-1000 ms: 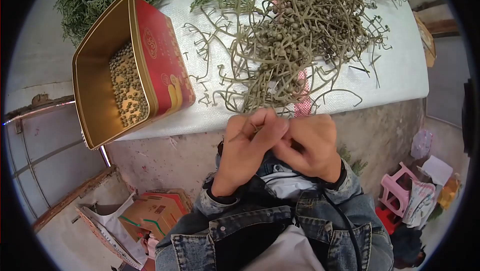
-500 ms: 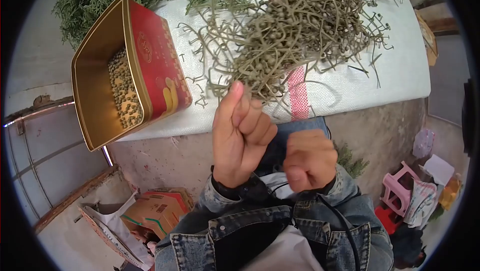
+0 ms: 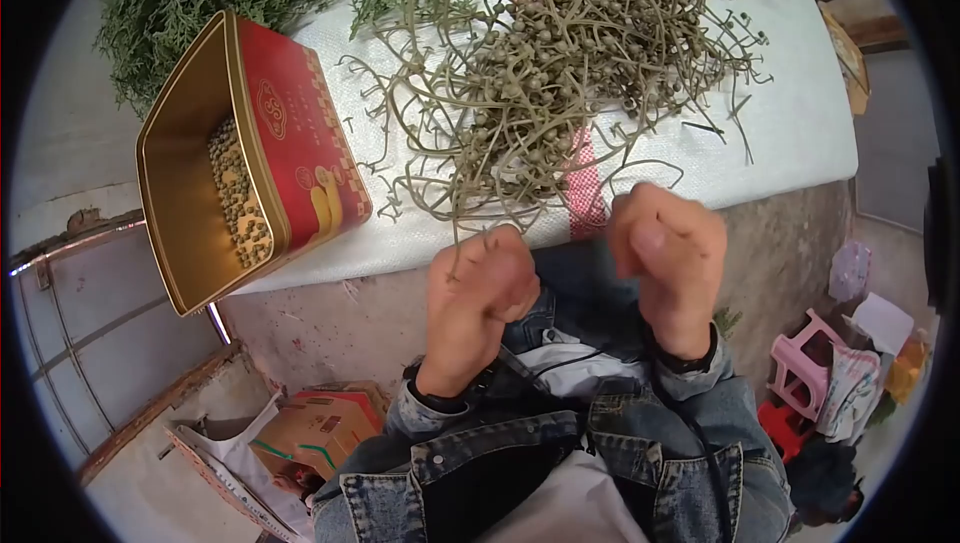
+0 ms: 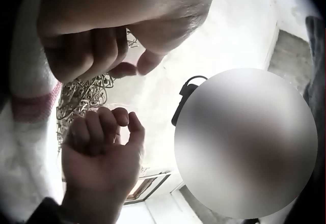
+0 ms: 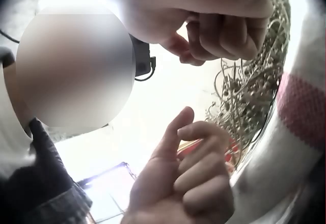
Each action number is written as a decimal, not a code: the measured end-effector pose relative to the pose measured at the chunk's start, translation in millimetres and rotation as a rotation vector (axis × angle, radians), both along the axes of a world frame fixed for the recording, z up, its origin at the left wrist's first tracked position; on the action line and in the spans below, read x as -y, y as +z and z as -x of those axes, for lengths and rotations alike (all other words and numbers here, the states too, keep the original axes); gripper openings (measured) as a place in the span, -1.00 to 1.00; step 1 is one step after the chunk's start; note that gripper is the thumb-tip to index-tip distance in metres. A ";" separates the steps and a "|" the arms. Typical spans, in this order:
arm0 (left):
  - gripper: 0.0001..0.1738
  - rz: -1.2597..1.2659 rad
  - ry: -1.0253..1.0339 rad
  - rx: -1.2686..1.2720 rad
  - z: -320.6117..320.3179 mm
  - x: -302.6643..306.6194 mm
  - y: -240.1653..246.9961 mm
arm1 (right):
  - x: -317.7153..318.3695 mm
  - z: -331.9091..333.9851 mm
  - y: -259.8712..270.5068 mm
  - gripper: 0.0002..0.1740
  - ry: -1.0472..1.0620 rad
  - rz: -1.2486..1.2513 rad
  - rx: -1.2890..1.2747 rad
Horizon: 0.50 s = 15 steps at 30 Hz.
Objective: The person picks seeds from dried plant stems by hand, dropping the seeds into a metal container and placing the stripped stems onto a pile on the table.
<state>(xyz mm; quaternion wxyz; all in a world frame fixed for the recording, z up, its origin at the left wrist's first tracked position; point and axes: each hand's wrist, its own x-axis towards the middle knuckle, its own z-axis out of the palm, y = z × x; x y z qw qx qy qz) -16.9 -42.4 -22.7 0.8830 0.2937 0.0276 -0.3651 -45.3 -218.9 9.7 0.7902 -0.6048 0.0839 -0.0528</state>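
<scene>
In the head view my left hand [image 3: 475, 298] is in front of the sack's near edge, its fingers curled. A thin dry stem [image 3: 456, 261] lies across its knuckles, apparently gripped there. In the right wrist view the left thumb tip [image 5: 187, 114] stands close to the curled index finger. My right hand [image 3: 672, 263] is raised to the right, beside the sack's edge, with curled fingers and nothing visible in them. Beyond both hands lies a tangled heap of dry stems with round seed heads [image 3: 540, 93]. To the left a red and gold tin [image 3: 300, 133] holds small round seed heads [image 3: 235, 193].
The heap lies on a white woven sack [image 3: 800, 133] with a pink checked stripe [image 3: 585, 193]. Green leafy sprigs [image 3: 230, 23] are piled behind the tin. A cardboard box [image 3: 310, 433] is at lower left, a pink stool [image 3: 800, 363] at lower right.
The hands were together at first, then parted. The left hand reached up toward the heap and has come back down; the right hand dropped, then moved up and right.
</scene>
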 end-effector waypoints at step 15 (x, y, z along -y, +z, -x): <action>-0.79 -0.616 0.070 0.247 11.6 12.4 9.4 | 16.8 -23.3 -3.6 -0.82 0.130 1.183 0.195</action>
